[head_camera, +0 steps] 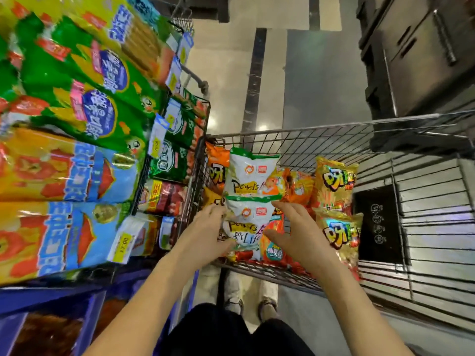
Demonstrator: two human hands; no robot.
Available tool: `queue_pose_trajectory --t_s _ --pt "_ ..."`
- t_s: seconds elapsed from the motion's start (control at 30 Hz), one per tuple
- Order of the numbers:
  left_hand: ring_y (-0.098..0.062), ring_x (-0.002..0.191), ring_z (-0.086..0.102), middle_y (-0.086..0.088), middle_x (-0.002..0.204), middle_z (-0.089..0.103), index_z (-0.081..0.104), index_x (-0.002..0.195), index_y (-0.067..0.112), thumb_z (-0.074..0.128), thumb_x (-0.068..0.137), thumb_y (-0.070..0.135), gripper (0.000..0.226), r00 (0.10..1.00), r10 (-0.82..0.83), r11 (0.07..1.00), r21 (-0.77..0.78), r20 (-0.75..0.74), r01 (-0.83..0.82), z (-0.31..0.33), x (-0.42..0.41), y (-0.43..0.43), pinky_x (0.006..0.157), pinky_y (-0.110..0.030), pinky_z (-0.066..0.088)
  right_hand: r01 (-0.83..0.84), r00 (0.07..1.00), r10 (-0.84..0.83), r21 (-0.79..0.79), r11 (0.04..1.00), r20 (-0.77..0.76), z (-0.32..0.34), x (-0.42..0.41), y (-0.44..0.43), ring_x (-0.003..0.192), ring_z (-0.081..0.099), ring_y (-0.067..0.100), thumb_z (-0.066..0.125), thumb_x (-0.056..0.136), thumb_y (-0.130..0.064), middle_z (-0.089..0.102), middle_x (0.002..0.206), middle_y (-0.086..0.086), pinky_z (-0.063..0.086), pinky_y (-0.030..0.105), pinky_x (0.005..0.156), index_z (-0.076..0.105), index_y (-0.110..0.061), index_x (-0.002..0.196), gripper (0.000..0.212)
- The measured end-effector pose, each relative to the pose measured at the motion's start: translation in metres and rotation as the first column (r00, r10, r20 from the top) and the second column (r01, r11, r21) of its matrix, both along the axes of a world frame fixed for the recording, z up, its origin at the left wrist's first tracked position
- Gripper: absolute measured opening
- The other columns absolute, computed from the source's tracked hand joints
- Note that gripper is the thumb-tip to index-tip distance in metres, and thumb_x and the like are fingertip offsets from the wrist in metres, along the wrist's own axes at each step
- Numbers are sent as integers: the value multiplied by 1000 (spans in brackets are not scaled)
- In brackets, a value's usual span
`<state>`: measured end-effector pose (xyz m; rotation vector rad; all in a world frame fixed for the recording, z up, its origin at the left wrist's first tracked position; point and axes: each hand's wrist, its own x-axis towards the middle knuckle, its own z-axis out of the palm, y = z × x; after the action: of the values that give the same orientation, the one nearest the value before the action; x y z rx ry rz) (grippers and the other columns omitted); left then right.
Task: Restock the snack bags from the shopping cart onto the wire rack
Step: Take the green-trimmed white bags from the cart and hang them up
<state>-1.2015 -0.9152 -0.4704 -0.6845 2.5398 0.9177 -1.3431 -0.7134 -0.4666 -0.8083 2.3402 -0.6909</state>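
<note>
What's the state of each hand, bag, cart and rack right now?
left hand: grips near white bag at left edge
right hand: open, fingers spread, beside that bag
near white bag: in cart, held
far white bag: lying in cart, untouched
shopping cart: holding snack bags
wire rack: stocked with bags

Rack bags (84,104) at left are smeared by motion and cut off by the frame edge. The left hand's (204,228) fingertips blur into the white bag (246,222), hold unclear. That bag partly covers orange bags (273,242) beneath. The cart (334,132) runs off right.
</note>
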Motion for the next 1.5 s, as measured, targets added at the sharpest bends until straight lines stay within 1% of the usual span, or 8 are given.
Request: queue_pose_trajectory --t_s 0.2,0.3,0.37,0.8,1.07,1.23,1.4,1.5 --pt "-26 148 28 -1 158 25 11 162 17 88 73 55 124 964 213 957 163 160 -238 -52 -21 8 115 -33 33 0 999 -1 29 1000 37 -25 -14 -2 137 46 17 72 93 -44 40 154 -5 41 30 107 40 -32 153 69" --pt "-27 142 41 -1 153 37 18 157 28 82 41 87 145 928 327 923 151 180 -354 -83 -32 9 113 -48 44 18 999 -20 29 999 51 -33 -21 -1 138 45 18 69 95 -44 40 155 -2 40 30 108 41 -30 153 66" --pt "-28 140 44 -4 150 42 19 154 28 86 35 85 147 915 360 911 145 182 -387 -97 -36 10 110 -50 47 24 998 -27 38 999 58 -37 -24 -1 139 44 18 68 96 -44 40 156 -2 39 30 108 40 -30 153 65" --pt "-24 131 56 -5 141 57 32 148 10 97 60 47 116 885 463 866 189 47 -463 -115 -36 16 100 -39 52 37 992 -39 22 999 122 -60 -37 -3 128 53 21 66 97 -43 42 154 0 44 31 98 40 -29 152 62" --pt "-10 110 56 10 120 61 53 127 29 94 70 38 70 892 452 861 246 33 -445 -100 -33 7 86 -25 42 64 985 -61 -14 998 163 -63 -52 -5 134 48 17 70 96 -37 44 151 1 41 31 105 40 -26 154 66" --pt "-5 114 65 18 123 69 57 131 38 93 68 48 73 876 481 821 330 41 -466 -86 -24 -11 94 -32 52 121 968 -106 -50 991 226 -65 -67 -10 131 53 15 74 93 -36 50 147 0 47 37 107 44 -26 150 66" --pt "6 105 69 17 116 75 59 135 30 90 79 26 64 824 566 736 432 29 -521 -73 -15 -19 83 -10 53 138 952 -127 -18 990 277 -82 -82 -22 128 54 17 75 91 -38 54 142 -1 49 34 100 42 -25 151 69" --pt "4 104 70 19 115 76 60 133 33 89 79 28 61 789 610 676 471 74 -567 -69 -11 -23 92 -23 55 158 910 -144 -3 987 388 -94 -89 -35 133 51 17 78 88 -42 49 149 0 50 34 99 34 -23 155 83"
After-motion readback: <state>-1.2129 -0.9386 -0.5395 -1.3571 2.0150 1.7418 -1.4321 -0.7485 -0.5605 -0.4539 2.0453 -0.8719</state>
